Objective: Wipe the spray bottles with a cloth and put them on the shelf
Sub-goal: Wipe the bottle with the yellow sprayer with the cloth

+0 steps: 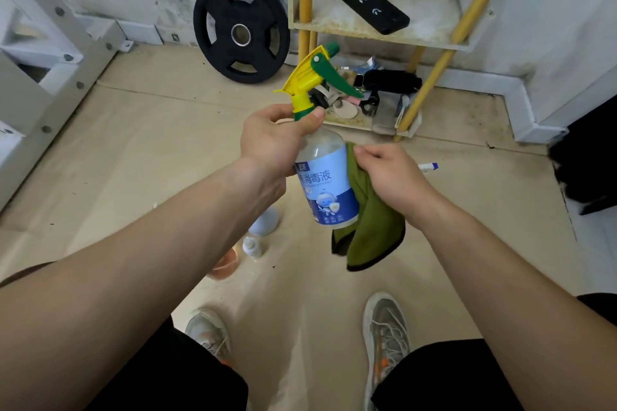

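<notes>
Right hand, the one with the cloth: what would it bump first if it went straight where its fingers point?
Probably the spray bottle: the right hand points its fingers at the bottle's side, with the green cloth it grips between them. Depth is unclear.

I get one view only: a wide-angle camera on the head, facing forward and down, floor (160,157) near below, shelf (430,25) just ahead.

One spray bottle (325,177), one cloth (374,233), two hands: left hand (270,140), right hand (390,173). One weight plate (202,27), one phone (374,8), one shelf (334,18), two shoes (385,327), one marker (428,166).
</notes>
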The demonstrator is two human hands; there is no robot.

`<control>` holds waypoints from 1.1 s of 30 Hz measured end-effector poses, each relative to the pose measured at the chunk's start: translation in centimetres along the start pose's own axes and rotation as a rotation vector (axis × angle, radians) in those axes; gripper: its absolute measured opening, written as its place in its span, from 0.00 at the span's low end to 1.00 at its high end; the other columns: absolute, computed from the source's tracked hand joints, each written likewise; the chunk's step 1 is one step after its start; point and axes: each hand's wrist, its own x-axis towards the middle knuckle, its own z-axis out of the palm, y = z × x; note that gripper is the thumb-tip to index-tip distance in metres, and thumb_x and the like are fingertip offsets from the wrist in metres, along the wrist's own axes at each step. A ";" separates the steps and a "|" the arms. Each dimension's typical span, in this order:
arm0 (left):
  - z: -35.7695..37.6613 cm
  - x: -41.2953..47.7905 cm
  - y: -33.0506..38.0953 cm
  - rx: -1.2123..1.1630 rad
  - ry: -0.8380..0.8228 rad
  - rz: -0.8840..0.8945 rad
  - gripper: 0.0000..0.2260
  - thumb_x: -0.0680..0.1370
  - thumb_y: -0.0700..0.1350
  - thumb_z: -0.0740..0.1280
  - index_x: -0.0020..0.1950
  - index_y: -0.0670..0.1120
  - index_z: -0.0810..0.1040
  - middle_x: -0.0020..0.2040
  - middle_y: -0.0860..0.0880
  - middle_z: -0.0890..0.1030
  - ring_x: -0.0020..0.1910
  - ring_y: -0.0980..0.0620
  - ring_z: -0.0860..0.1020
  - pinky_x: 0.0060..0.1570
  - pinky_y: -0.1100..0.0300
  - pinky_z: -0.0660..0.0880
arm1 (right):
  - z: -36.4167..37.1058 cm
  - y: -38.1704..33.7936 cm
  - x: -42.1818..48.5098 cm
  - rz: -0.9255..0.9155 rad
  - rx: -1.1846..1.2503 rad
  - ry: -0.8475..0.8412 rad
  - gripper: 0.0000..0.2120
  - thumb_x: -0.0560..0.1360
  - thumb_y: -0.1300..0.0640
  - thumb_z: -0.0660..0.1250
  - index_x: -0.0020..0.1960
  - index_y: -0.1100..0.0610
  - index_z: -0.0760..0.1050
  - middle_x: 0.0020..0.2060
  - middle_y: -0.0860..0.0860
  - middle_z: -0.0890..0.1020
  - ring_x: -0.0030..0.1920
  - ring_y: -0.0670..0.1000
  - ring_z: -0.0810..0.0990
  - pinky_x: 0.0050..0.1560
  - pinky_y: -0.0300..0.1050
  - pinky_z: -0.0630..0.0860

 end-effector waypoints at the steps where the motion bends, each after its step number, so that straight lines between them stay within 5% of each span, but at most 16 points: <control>1: -0.2 0.2 0.1 0.013 0.001 0.014 0.25 0.70 0.51 0.80 0.63 0.44 0.79 0.56 0.43 0.84 0.34 0.55 0.80 0.29 0.60 0.78 | 0.2 0.5 0.0 0.083 0.062 -0.038 0.21 0.83 0.45 0.60 0.50 0.62 0.82 0.44 0.61 0.85 0.49 0.62 0.84 0.59 0.60 0.78; 6: -0.8 1.1 1.2 0.134 0.056 0.170 0.18 0.72 0.55 0.77 0.54 0.44 0.80 0.48 0.45 0.82 0.39 0.51 0.80 0.35 0.49 0.83 | -0.1 1.4 -1.0 0.496 0.458 -0.168 0.15 0.79 0.49 0.67 0.52 0.60 0.84 0.50 0.57 0.87 0.48 0.58 0.86 0.60 0.55 0.81; 11: -1.3 1.4 2.1 0.157 0.030 0.201 0.21 0.75 0.58 0.73 0.60 0.45 0.78 0.52 0.43 0.83 0.40 0.51 0.81 0.34 0.55 0.82 | -0.6 0.8 -1.4 0.556 0.738 -0.337 0.16 0.79 0.47 0.65 0.55 0.56 0.84 0.51 0.56 0.86 0.50 0.58 0.83 0.65 0.56 0.77; 14: -1.1 0.8 2.3 0.237 -0.142 0.239 0.12 0.79 0.59 0.67 0.54 0.52 0.79 0.47 0.50 0.83 0.42 0.54 0.81 0.43 0.55 0.80 | -0.6 0.7 -1.4 0.588 0.734 -0.370 0.16 0.79 0.48 0.65 0.53 0.57 0.86 0.55 0.58 0.86 0.52 0.59 0.83 0.67 0.60 0.76; 17: -0.9 0.4 2.7 0.269 -0.265 0.170 0.10 0.83 0.58 0.61 0.53 0.55 0.79 0.55 0.54 0.85 0.55 0.50 0.82 0.55 0.51 0.77 | -0.8 0.6 -1.6 0.598 0.755 -0.405 0.18 0.79 0.49 0.63 0.48 0.59 0.87 0.52 0.60 0.86 0.46 0.59 0.86 0.59 0.55 0.80; 20: -1.5 0.6 3.3 0.261 -0.343 0.104 0.09 0.85 0.51 0.59 0.54 0.54 0.79 0.58 0.53 0.84 0.50 0.53 0.78 0.52 0.54 0.76 | -1.1 0.6 -1.7 0.603 0.786 -0.416 0.21 0.80 0.50 0.61 0.43 0.61 0.87 0.46 0.59 0.87 0.40 0.58 0.86 0.50 0.51 0.81; 24: -2.5 0.9 3.5 0.285 -0.427 0.170 0.08 0.84 0.49 0.62 0.58 0.54 0.80 0.56 0.51 0.82 0.48 0.54 0.76 0.51 0.55 0.76 | -1.0 0.6 -1.4 0.609 0.772 -0.372 0.19 0.78 0.47 0.66 0.59 0.60 0.84 0.57 0.59 0.85 0.50 0.60 0.84 0.61 0.55 0.79; 28: -2.5 0.9 3.2 0.168 -0.475 0.198 0.08 0.83 0.48 0.64 0.58 0.48 0.79 0.58 0.45 0.82 0.52 0.49 0.80 0.46 0.52 0.80 | -0.8 0.7 -1.3 0.601 0.697 -0.307 0.16 0.78 0.51 0.63 0.41 0.59 0.84 0.40 0.57 0.85 0.39 0.57 0.83 0.51 0.51 0.80; 33: -2.4 0.7 2.9 0.186 -0.388 0.194 0.07 0.83 0.50 0.65 0.55 0.47 0.75 0.57 0.41 0.83 0.43 0.48 0.82 0.38 0.51 0.82 | -0.5 0.1 -1.0 0.471 0.428 -0.144 0.10 0.74 0.55 0.64 0.39 0.58 0.80 0.38 0.58 0.83 0.39 0.57 0.82 0.51 0.54 0.80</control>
